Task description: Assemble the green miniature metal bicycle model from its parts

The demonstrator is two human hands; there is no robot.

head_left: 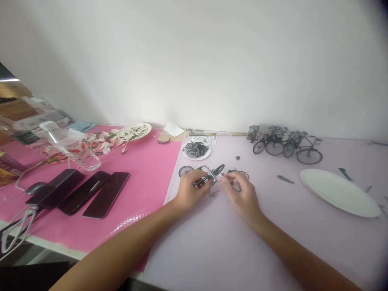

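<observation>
My left hand point(192, 188) is closed on a small model bicycle point(209, 176) with a dark green frame and a black front wheel. My right hand point(241, 192) pinches at the wheel end of the same model; whatever lies between its fingertips is too small to make out. Behind my left hand a loose spoked wheel point(185, 171) rests on the table. More thin black parts point(245, 173) lie behind my right hand, partly covered by it. A small grey piece point(214, 194) lies between my hands.
A white plate of black wheels and parts point(184, 152) stands behind my hands. Several model bicycles point(308, 155) stand at the back right, near a white oval plate point(339, 194). On the left are phones point(106, 196), a plastic bottle point(87, 157) and a plate of small pieces point(147, 131).
</observation>
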